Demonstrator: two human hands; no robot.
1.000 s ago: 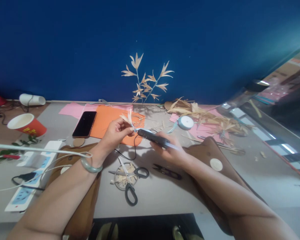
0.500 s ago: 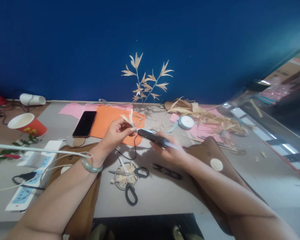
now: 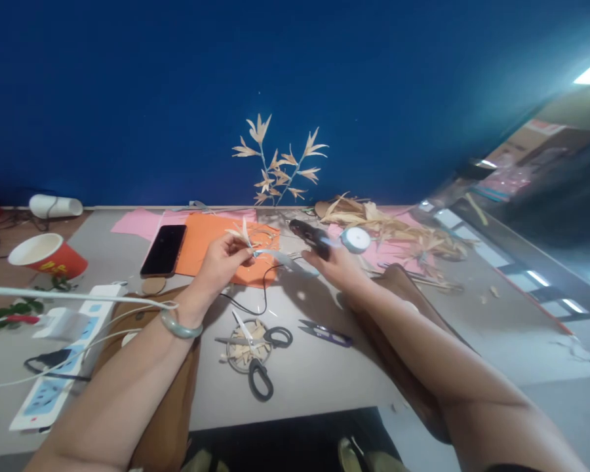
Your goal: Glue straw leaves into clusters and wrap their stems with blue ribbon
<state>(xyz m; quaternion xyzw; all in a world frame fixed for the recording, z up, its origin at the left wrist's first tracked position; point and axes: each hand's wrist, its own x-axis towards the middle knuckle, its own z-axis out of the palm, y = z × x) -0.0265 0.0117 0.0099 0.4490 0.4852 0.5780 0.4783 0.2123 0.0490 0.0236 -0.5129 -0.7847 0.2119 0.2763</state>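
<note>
My left hand pinches a small pale husk flower by its base, above the orange sheet. A strip of light blue tape runs from that base toward my right hand. My right hand is wrapped around a black glue gun, its nose pointing up and left, apart from the flower. Whether the right fingers also hold the tape's end, I cannot tell. Below the hands, black-handled scissors lie open across a round dish of husk scraps. Small thread snips lie to their right.
Behind stands a branch of husk flowers. A tape roll and dried husks lie at the right. A phone, red paper cup and power strip are at the left, with cables crossing over my left forearm.
My right hand has drawn the glue gun away from the flower, to the right and upward, exposing the tape strip. My left hand keeps its pinch. The view has shifted slightly.
</note>
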